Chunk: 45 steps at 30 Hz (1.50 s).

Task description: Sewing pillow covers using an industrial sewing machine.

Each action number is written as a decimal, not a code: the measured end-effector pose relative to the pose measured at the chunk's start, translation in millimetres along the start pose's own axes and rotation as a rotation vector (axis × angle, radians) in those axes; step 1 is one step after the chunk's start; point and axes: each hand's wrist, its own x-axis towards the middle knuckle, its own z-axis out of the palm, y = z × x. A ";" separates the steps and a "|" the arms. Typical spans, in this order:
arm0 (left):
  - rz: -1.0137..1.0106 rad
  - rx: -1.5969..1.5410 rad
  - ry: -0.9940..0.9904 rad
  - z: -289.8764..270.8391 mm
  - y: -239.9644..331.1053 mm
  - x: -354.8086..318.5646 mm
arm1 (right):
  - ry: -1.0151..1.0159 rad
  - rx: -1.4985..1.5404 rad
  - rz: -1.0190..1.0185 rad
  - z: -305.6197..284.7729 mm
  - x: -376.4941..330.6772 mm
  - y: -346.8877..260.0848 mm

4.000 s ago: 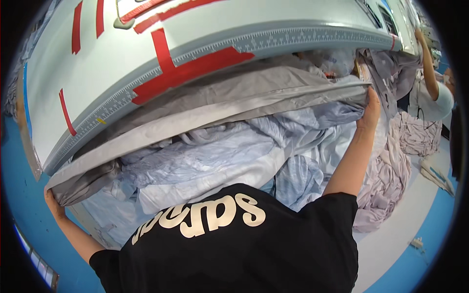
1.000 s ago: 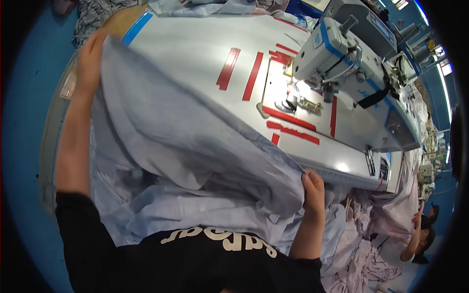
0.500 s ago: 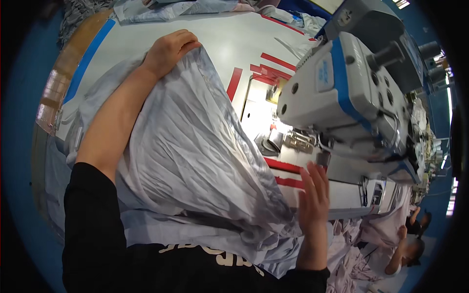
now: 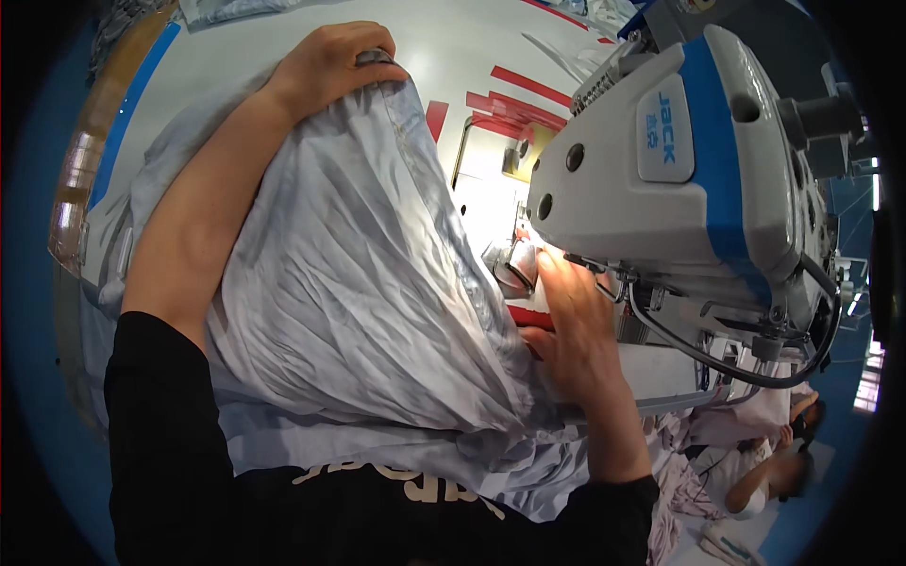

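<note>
A light grey-blue garment [image 4: 349,264] lies spread in creased folds over the table and down toward my body. At the far end of its edge, my left hand [image 4: 340,66] is closed, pinching the cloth between thumb and fingers; a small dark patch shows in that grip. My right hand [image 4: 578,330] reaches under the head of the white and blue sewing machine [image 4: 651,160]. Its fingers are stretched out with the thumb apart, and the fingertips lie in the lamplight beside the presser foot [image 4: 514,266]. Whether they touch it I cannot tell.
Red tape strips [image 4: 524,104] mark the white table [image 4: 453,47], and blue tape [image 4: 137,113] runs along its left side. A black cable [image 4: 717,363] loops below the machine head. Pink cloth [image 4: 679,472] hangs at the lower right, where other people [image 4: 755,476] sit.
My right hand has moved up and forward from the table's front to the presser foot area. The left hand still grips the garment edge. The machine now appears larger in view.
</note>
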 end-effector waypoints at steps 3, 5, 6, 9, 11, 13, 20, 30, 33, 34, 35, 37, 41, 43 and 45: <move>-0.030 -0.003 -0.007 0.4 0.6 -1.2 | 0.070 -0.127 -0.024 -3.2 -3.3 7.2; -0.033 -0.011 -0.026 1.1 -1.1 -0.7 | 0.150 -0.174 0.005 -12.2 -13.6 18.7; -0.037 -0.008 -0.042 2.1 -2.5 0.8 | 0.192 -0.202 0.016 -17.1 -19.1 24.4; 0.068 0.050 -0.009 11.3 -6.4 14.2 | 0.453 -0.154 -0.179 -13.6 -19.7 32.3; 0.082 -0.001 0.000 20.7 -8.2 27.2 | 0.108 0.117 -0.259 -3.1 -14.6 23.2; 0.118 -0.010 -0.024 30.4 -10.6 43.9 | -0.023 -0.091 -0.470 4.0 -6.5 9.8; 0.222 0.004 0.017 68.3 -17.0 105.7 | 0.197 -0.099 -0.179 9.3 12.4 -34.3; 0.338 -0.058 -0.004 95.5 -11.0 142.6 | 0.231 -0.041 -0.105 12.5 18.7 -46.2; 0.359 -0.060 0.022 91.1 -8.7 139.9 | 0.243 -0.047 -0.118 12.3 17.7 -46.1; 0.363 -0.071 0.035 90.0 -8.3 139.1 | 0.256 -0.071 -0.126 11.7 17.5 -46.5; 0.362 -0.069 0.036 89.3 -8.8 139.1 | 0.256 -0.071 -0.129 11.0 18.1 -47.1; 0.266 -0.037 -0.087 89.1 -11.3 139.2 | 0.231 -0.080 -0.118 8.2 19.8 -49.3; 0.196 -0.057 -0.032 87.7 -17.3 141.0 | 0.220 -0.093 -0.105 3.3 26.5 -56.1; 0.202 -0.059 -0.026 86.3 -17.8 142.2 | 0.269 -0.063 -0.112 4.3 30.7 -57.4; 0.234 -0.072 -0.054 86.4 -16.9 142.7 | 0.274 -0.073 -0.110 6.4 32.2 -57.3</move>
